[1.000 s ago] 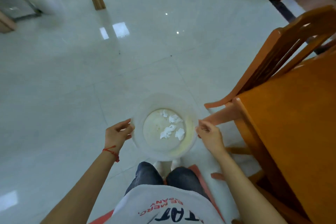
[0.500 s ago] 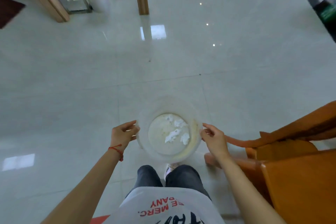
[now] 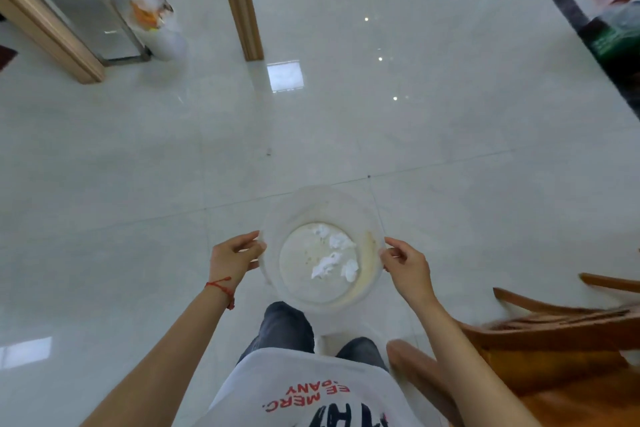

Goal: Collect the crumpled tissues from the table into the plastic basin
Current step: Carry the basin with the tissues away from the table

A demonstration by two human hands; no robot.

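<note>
Head view: your basin (image 3: 273,218) is see-through, its far rim hard to make out against the floor (image 3: 450,149). Chair (image 3: 554,326) right of the basin is blurred and cut off. Your left hand (image 3: 230,258) and right hand (image 3: 407,267) pinch opposite rims, arms outstretched. Four tissues (image 3: 334,255) sit inside the basin.

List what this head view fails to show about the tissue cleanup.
- Table: out of frame, so leftover tissues cannot be checked.
- Wooden chair: motion-blurred, cut by the right edge.
- Fingertips of left hand and right hand: hidden behind the basin rim.
- Tissues: exact count unclear.
</note>
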